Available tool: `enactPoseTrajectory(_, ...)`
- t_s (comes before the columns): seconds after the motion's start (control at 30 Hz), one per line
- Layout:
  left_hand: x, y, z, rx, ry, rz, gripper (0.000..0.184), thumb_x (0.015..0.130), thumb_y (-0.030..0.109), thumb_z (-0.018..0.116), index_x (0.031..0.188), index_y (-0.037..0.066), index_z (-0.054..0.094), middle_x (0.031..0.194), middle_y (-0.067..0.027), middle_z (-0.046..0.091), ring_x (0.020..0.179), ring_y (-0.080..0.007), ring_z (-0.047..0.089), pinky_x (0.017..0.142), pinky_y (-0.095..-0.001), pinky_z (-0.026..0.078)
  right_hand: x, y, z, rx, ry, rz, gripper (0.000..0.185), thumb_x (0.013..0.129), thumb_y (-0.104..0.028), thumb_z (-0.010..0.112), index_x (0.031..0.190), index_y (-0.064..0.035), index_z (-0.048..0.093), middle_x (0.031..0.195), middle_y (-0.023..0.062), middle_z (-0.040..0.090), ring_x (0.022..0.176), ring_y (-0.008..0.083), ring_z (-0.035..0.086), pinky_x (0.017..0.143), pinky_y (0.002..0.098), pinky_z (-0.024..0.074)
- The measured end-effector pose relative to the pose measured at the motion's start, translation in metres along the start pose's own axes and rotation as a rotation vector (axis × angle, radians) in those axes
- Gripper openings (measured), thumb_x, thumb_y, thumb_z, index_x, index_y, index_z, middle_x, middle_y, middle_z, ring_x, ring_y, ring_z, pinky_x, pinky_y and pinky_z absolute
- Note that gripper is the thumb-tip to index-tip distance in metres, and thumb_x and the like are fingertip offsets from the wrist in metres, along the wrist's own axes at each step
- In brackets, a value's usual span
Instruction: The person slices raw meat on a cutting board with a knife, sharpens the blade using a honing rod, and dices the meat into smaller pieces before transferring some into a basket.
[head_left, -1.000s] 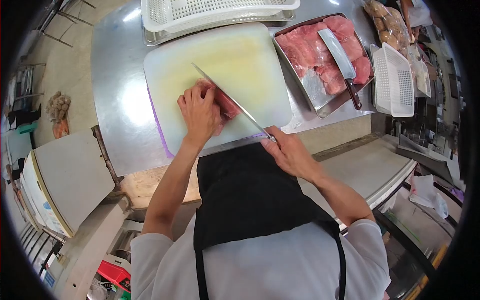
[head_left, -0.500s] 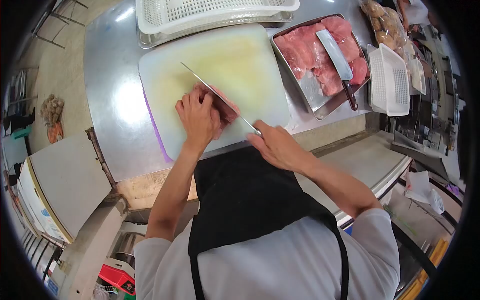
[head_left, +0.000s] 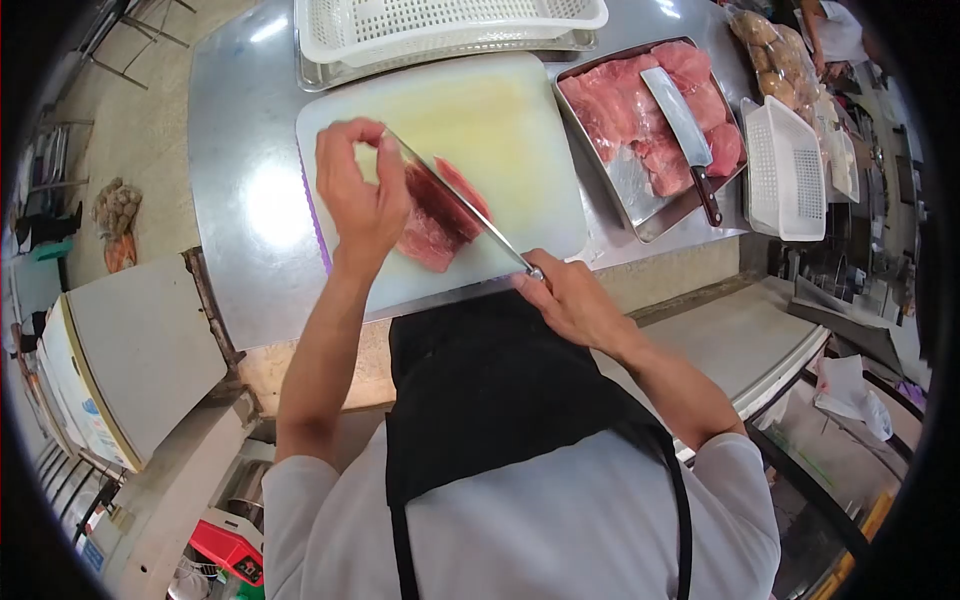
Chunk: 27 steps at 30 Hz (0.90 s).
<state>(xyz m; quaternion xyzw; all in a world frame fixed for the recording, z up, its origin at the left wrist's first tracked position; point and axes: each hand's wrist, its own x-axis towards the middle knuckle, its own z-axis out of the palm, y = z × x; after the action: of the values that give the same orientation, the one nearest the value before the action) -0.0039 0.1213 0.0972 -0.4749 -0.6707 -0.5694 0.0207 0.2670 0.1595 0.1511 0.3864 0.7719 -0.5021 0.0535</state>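
A long narrow knife (head_left: pixel 462 203) slants across a piece of raw red meat (head_left: pixel 436 222) on the white cutting board (head_left: pixel 520 120). My right hand (head_left: pixel 572 300) is wrapped around its handle, near the board's front edge. Up at the blade's tip is my left hand (head_left: pixel 358 185), raised above the meat, with thumb and fingertips drawn together in a pinch. Whether it grips the tip or a scrap there, I cannot make out. On the blade's far side lies a narrow strip of the meat.
Right of the board, a metal tray (head_left: pixel 640 222) holds large raw meat pieces (head_left: pixel 622 105) with a cleaver (head_left: pixel 676 115) across them. White perforated baskets stand behind (head_left: pixel 450 30) and at right (head_left: pixel 785 170). A bag of brown round items (head_left: pixel 775 60) sits beyond.
My left hand has lifted off the meat and moved up and left to the knife's tip, uncovering the meat. My right hand keeps the knife, shifted slightly right in view.
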Motion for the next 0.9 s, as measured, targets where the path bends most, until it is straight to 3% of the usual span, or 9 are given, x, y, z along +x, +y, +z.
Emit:
enactPoseTrajectory(0.1,0.034,0.011,0.021,-0.018,-0.212,0.087,0.009,0.093,0.006,0.063,0.102,0.001,0.063,0.09,-0.0184,0.067,0.081,-0.0322,0.068,0.077,-0.0417,0.054,0.0,-0.005,-0.004,-0.013,-0.052,0.073,0.035,0.105,-0.031,0.057,0.109,0.0039,0.06,0.078,0.028,0.065,0.081,0.0486,0.065,0.071,0.0533,0.048)
enactPoseTrajectory(0.2,0.051,0.004,0.038,0.385,-0.778,0.101,0.021,0.099,0.02,0.053,0.101,0.003,0.066,0.078,-0.0195,0.069,0.074,-0.0383,0.069,0.071,-0.0475,0.055,-0.004,-0.016,-0.008,-0.071,-0.053,0.072,0.035,0.105,-0.03,0.057,0.108,0.0041,0.059,0.08,0.0291,0.066,0.084,0.0505,0.065,0.074,0.0545,0.0488)
enactPoseTrajectory(0.23,0.05,-0.006,0.047,0.439,-0.871,0.085,0.034,0.093,0.03,0.054,0.089,0.001,0.071,0.071,-0.021,0.069,0.065,-0.0415,0.068,0.065,-0.0526,0.054,-0.005,-0.019,-0.009,-0.095,-0.039,0.051,0.034,0.105,-0.03,0.056,0.108,0.0041,0.059,0.08,0.0294,0.066,0.085,0.0511,0.065,0.074,0.055,0.049)
enactPoseTrajectory(0.33,0.054,-0.02,0.052,0.515,-1.061,0.047,0.033,0.084,0.03,0.058,0.079,0.001,0.072,0.07,-0.023,0.069,0.064,-0.0411,0.069,0.066,-0.0509,0.056,0.002,-0.028,-0.012,-0.117,-0.079,0.068,0.033,0.105,-0.029,0.056,0.11,0.004,0.057,0.075,0.0288,0.065,0.081,0.0537,0.064,0.072,0.0574,0.0496)
enactPoseTrajectory(0.43,0.056,-0.029,0.051,0.515,-1.098,0.001,0.032,0.078,0.03,0.061,0.075,0.001,0.072,0.072,-0.0233,0.07,0.067,-0.0407,0.07,0.068,-0.0505,0.057,0.013,-0.025,0.0,-0.144,-0.069,0.083,0.032,0.104,-0.028,0.058,0.111,0.0031,0.055,0.072,0.0279,0.065,0.075,0.0545,0.064,0.069,0.0589,0.0499)
enactPoseTrajectory(0.53,0.054,-0.038,0.049,0.531,-1.079,-0.082,0.024,0.08,0.029,0.063,0.08,0.007,0.07,0.074,-0.0197,0.071,0.071,-0.04,0.069,0.071,-0.0508,0.054,0.026,-0.014,0.016,-0.193,-0.048,0.07,0.03,0.103,-0.027,0.06,0.11,0.0015,0.054,0.072,0.0274,0.066,0.072,0.0533,0.064,0.066,0.0597,0.0501)
enactPoseTrajectory(0.73,0.043,-0.046,0.045,0.592,-0.875,0.008,0.026,0.079,0.028,0.064,0.079,0.004,0.073,0.074,-0.021,0.071,0.071,-0.0419,0.071,0.071,-0.0508,0.057,0.046,0.025,0.046,-0.216,0.1,-0.101,0.029,0.101,-0.025,0.062,0.113,0.0008,0.056,0.072,0.0256,0.067,0.071,0.0501,0.066,0.067,0.0582,0.0508)
enactPoseTrajectory(0.9,0.062,-0.028,0.035,0.565,-0.946,0.048,0.026,0.083,0.03,0.063,0.078,0.006,0.071,0.074,-0.0201,0.07,0.072,-0.0409,0.07,0.072,-0.0512,0.055,0.026,-0.006,0.015,-0.088,0.029,-0.038,0.03,0.102,-0.026,0.062,0.114,0.0011,0.058,0.072,0.0238,0.066,0.072,0.0485,0.066,0.066,0.0557,0.0502)
